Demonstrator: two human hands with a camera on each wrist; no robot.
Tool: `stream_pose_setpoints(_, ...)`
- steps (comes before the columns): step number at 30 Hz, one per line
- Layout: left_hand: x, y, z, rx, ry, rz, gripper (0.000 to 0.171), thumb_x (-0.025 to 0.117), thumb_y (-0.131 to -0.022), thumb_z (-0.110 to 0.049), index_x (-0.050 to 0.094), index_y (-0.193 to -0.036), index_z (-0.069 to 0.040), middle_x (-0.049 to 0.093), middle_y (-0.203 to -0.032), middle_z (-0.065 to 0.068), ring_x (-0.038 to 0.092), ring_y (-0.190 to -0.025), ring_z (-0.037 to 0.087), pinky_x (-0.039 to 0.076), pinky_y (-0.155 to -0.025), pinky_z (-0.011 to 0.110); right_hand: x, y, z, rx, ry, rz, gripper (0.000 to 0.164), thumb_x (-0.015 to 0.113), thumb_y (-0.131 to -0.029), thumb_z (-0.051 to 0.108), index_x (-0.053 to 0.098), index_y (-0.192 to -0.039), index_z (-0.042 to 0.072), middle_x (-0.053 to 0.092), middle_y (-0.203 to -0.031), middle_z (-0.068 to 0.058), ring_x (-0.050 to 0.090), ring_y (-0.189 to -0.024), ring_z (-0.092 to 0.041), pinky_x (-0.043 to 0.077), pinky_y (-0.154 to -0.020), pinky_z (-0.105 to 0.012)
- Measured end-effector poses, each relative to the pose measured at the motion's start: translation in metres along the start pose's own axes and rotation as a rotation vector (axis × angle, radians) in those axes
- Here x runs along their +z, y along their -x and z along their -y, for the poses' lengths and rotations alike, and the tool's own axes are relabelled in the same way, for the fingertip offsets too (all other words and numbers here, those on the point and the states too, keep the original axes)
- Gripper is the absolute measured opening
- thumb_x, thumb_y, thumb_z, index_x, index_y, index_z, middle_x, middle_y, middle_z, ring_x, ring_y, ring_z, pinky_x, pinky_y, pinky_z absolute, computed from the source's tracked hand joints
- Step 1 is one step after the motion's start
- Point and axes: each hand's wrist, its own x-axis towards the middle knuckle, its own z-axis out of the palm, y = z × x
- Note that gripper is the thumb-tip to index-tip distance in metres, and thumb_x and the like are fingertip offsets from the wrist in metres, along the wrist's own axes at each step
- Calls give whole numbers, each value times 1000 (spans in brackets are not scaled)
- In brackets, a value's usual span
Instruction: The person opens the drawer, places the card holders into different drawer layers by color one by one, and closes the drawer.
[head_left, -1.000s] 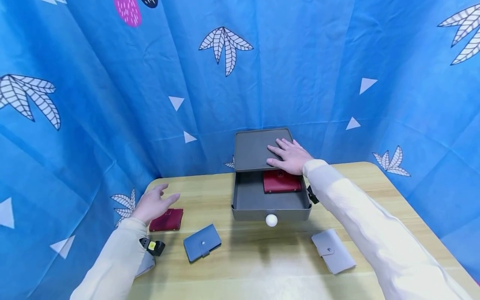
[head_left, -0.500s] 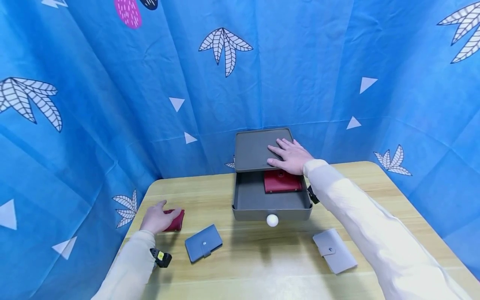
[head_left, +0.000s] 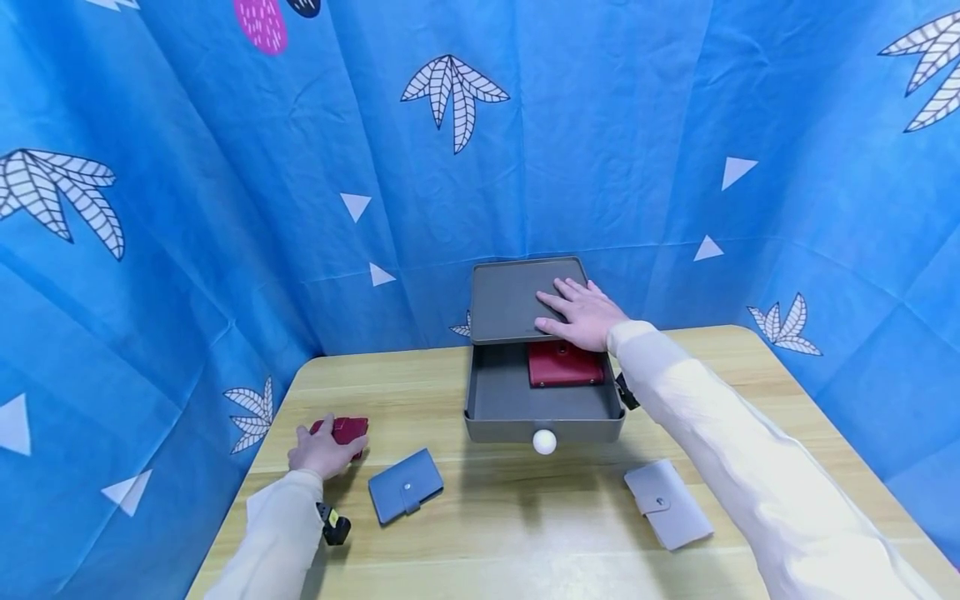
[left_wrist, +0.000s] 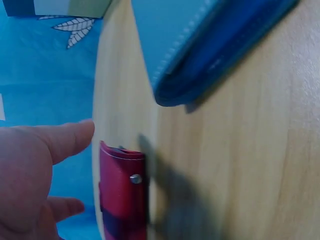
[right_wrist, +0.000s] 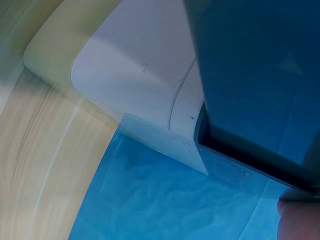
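My left hand (head_left: 324, 454) is over a dark red snap wallet (head_left: 349, 429) at the table's left, its thumb near the right end and fingers toward the far side. In the left wrist view, thumb and finger are spread beside that wallet (left_wrist: 122, 190), which lies flat. My right hand (head_left: 581, 317) rests with fingers spread on the top of a grey drawer box (head_left: 510, 292). The box's drawer (head_left: 495, 404) is pulled out, with a white round knob (head_left: 544, 442) in front. Inside it, at the right, lies another red wallet (head_left: 564, 367).
A blue wallet (head_left: 407, 487) lies right of my left wrist, and a light grey wallet (head_left: 669, 504) lies at the right. Something pale (head_left: 257, 505) shows beside the left sleeve, mostly hidden. Blue patterned cloth (head_left: 600, 167) hangs behind the wooden table (head_left: 525, 533).
My left hand has come down and slightly right, from above the table to the red wallet. The right hand has stayed on the box.
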Motion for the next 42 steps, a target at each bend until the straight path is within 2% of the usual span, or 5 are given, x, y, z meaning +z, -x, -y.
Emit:
stream_pose_setpoints(10, 20, -15, 12, 0, 7, 14, 101, 58, -85, -59, 10, -152, -1, -8, -146, 43, 8, -125, 66, 27, -96, 74, 2, 0, 0, 4, 1, -5, 73, 33, -94, 68, 30, -152, 23, 17, -159, -14, 8, -146, -30, -1, -116, -49)
stream_pose_setpoints(19, 26, -22, 18, 20, -8, 14, 97, 55, -87, -59, 13, -152, -1, -6, -146, 42, 5, -126, 64, 27, -96, 74, 4, -3, -2, -3, 7, -6, 75, 31, -93, 70, 30, -152, 23, 17, -159, -14, 9, -146, -30, 0, -116, -50)
stream_pose_setpoints(27, 31, -32, 11, 172, -63, 28, 95, 61, -84, -58, 22, -152, -5, 9, -148, 37, 16, -127, 58, 36, -93, 70, 3, -3, -3, 0, 1, -8, 76, 32, -93, 70, 30, -152, 23, 17, -159, -14, 8, -146, -30, 0, -116, -50)
stream_pose_setpoints(35, 30, -34, -7, 283, -81, 44, 89, 70, -80, -50, 32, -150, -9, 18, -150, 33, 22, -130, 54, 41, -91, 66, 3, -3, -3, -1, 15, 2, 77, 31, -92, 71, 28, -153, 23, 16, -159, -15, 8, -146, -32, -1, -116, -51)
stream_pose_setpoints(42, 36, -40, -10, 388, -108, 35, 88, 74, -76, -47, 37, -148, -12, 23, -150, 29, 25, -132, 50, 42, -92, 62, 4, -4, -3, -2, 17, -6, 77, 31, -92, 71, 29, -152, 23, 17, -158, -15, 8, -146, -31, 0, -116, -50)
